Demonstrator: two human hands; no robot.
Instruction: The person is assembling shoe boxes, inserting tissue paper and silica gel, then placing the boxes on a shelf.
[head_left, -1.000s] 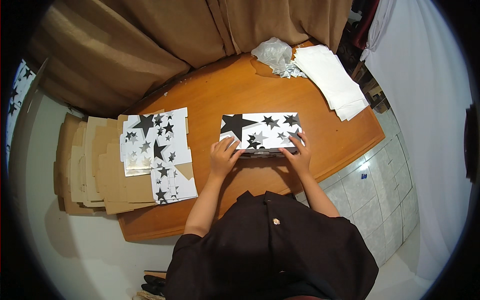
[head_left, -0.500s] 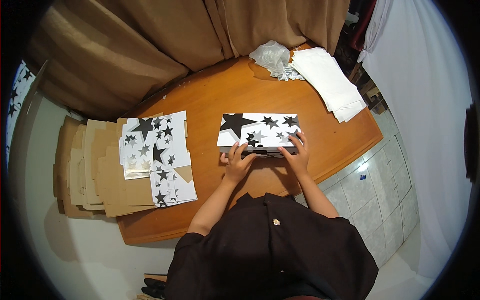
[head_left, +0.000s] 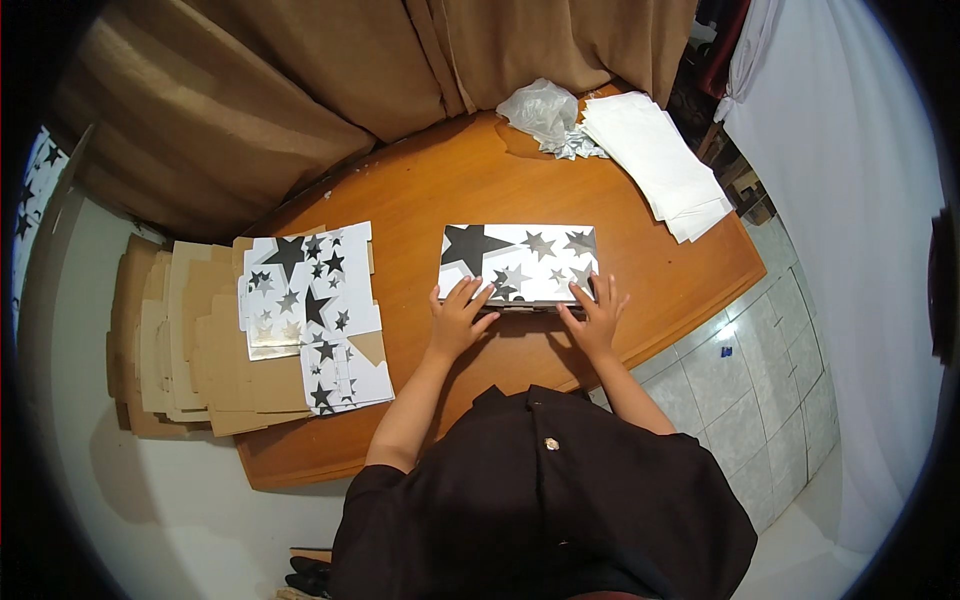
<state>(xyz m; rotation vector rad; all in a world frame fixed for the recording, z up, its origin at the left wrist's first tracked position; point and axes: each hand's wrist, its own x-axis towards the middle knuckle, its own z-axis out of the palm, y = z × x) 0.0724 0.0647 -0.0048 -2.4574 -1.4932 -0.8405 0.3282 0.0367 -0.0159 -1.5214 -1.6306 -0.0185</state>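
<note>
A white cardboard box (head_left: 518, 262) printed with black and grey stars lies in front of me on the wooden table, its top panel closed. At its near left corner is my left hand (head_left: 459, 318), fingers spread over the front edge and the thumb along the dark front side. My right hand (head_left: 597, 318) touches the near right corner with its fingers apart, the thumb by the front side. Much of the box's front is in shadow below the lid edge.
To the left, a stack of flat brown cardboard blanks (head_left: 215, 340) overhangs the table edge, topped by star-printed sheets (head_left: 310, 290). White paper sheets (head_left: 655, 160) and a clear plastic bag (head_left: 540, 110) lie at the back right. A brown curtain (head_left: 350, 70) borders the far side.
The box's top has come down at the front, and less of the dark front side shows. My hands have loosened and spread; the left has shifted slightly left.
</note>
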